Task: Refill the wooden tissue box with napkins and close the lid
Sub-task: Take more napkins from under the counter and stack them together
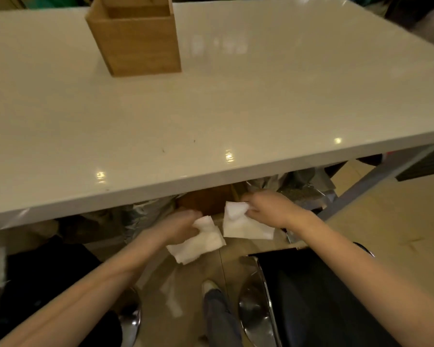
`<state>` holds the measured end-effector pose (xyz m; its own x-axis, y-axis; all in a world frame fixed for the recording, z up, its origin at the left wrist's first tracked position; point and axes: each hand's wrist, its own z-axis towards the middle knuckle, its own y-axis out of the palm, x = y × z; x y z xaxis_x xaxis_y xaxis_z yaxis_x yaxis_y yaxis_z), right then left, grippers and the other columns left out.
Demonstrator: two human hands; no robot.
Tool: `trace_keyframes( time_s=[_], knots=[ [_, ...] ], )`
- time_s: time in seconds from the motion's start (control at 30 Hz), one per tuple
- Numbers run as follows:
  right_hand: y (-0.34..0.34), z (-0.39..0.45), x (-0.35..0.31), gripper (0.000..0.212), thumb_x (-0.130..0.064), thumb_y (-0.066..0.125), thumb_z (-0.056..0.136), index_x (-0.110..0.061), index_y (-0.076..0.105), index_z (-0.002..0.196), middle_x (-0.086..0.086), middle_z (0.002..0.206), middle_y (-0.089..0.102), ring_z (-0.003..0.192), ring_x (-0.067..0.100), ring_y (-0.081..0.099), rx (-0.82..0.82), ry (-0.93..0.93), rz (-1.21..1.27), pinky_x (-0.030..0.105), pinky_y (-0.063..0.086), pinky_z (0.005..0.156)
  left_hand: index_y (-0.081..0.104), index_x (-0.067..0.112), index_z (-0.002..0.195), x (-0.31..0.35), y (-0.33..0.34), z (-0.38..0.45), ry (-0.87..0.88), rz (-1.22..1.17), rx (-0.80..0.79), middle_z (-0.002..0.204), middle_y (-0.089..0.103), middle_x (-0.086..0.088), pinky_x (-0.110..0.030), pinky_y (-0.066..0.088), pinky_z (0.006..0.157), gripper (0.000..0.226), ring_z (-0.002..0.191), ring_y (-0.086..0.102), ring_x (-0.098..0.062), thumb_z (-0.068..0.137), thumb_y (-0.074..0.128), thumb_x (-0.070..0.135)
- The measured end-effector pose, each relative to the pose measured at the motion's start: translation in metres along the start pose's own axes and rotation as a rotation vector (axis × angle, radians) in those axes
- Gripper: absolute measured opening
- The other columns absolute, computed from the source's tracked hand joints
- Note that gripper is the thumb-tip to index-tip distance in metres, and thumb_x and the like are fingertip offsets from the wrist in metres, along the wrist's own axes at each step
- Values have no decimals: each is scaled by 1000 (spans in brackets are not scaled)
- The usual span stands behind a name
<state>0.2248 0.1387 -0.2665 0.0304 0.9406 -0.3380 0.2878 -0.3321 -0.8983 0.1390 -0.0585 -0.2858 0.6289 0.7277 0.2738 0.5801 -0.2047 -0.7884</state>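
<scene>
The wooden tissue box (135, 41) stands open-topped on the white table (236, 108) at the far left; its inside is mostly hidden. Below the table's near edge, my left hand (181, 225) grips a stack of white napkins (198, 242). Just to its right, my right hand (268, 207) holds a second stack of white napkins (243, 224). Both hands sit in front of a brown box (206, 199) under the table, partly hidden by the tabletop.
Silver foil bags (308, 189) lie under the table around the brown box. A black chair with chrome frame (311, 296) stands at the lower right, another dark seat (48, 284) at the lower left. My shoe (213, 291) rests on the tiled floor.
</scene>
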Motion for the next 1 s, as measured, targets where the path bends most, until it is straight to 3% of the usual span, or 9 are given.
trace_keyframes(
  time_s=[0.1, 0.2, 0.33, 0.4, 0.53, 0.67, 0.8, 0.9, 1.0],
  knots=[
    [-37, -33, -26, 17, -17, 51, 88, -14, 59, 103, 2, 94, 63, 86, 18, 59, -90, 2, 71, 29, 46, 66, 58, 15, 106, 6, -22, -34, 97, -49, -75, 101, 57, -1, -20, 39, 70, 21, 89, 51, -12, 87, 55, 23],
    [-70, -57, -45, 15, -20, 56, 85, -11, 61, 95, 6, 94, 65, 85, 18, 62, -157, -28, 145, 36, 53, 73, 59, 20, 102, 11, -51, -66, 197, -89, -244, 101, 58, 5, -16, 40, 74, 19, 94, 55, -10, 84, 58, 26],
    [-117, -80, -73, 13, -24, 60, 81, -19, 62, 93, 0, 93, 66, 82, 13, 64, -171, -49, 236, 32, 54, 71, 59, 24, 103, 23, -100, -115, 303, -200, -386, 105, 63, 6, -16, 50, 74, 20, 96, 62, -6, 83, 61, 28],
    [-140, -83, -84, 19, -31, 60, 75, -20, 62, 91, 1, 91, 68, 79, 16, 66, -139, -74, 275, 35, 55, 67, 60, 19, 104, 25, -129, -137, 344, -269, -376, 104, 67, 3, -15, 51, 70, 21, 92, 65, -8, 84, 61, 23],
    [-184, -67, -90, 30, -36, 58, 66, -17, 65, 88, 1, 86, 69, 74, 15, 67, -51, -140, 345, 25, 52, 60, 64, 17, 102, 12, -185, -158, 337, -347, -293, 100, 72, 0, -21, 54, 70, 23, 90, 70, -15, 80, 64, 25],
    [-210, -24, -86, 38, -46, 56, 62, -20, 66, 87, -1, 86, 69, 73, 10, 67, -48, -170, 302, 19, 51, 60, 62, 20, 107, -6, -225, -137, 216, -333, -209, 107, 69, 1, -22, 55, 80, 23, 94, 68, -12, 84, 60, 24],
    [-222, 22, -80, 39, -42, 57, 62, -11, 65, 84, 12, 85, 67, 70, 22, 63, -86, -156, 235, 33, 47, 63, 62, 14, 111, -21, -245, -104, 95, -332, -170, 112, 69, -3, -21, 53, 83, 28, 97, 67, -15, 84, 60, 21],
    [-225, 48, -76, 38, -40, 57, 59, -7, 61, 76, 5, 69, 57, 62, 16, 53, -120, -149, 202, 36, 40, 60, 63, 13, 109, -27, -253, -85, 28, -313, -159, 110, 69, -3, -23, 54, 81, 27, 97, 67, -17, 83, 62, 21],
    [-228, 70, -69, 34, -33, 56, 67, 0, 57, 77, 4, 69, 50, 62, 15, 47, -124, -161, 136, 35, 37, 60, 64, 18, 105, -28, -262, -70, 6, -295, -117, 103, 69, 3, -23, 53, 80, 23, 94, 66, -14, 82, 62, 23]
  ],
)
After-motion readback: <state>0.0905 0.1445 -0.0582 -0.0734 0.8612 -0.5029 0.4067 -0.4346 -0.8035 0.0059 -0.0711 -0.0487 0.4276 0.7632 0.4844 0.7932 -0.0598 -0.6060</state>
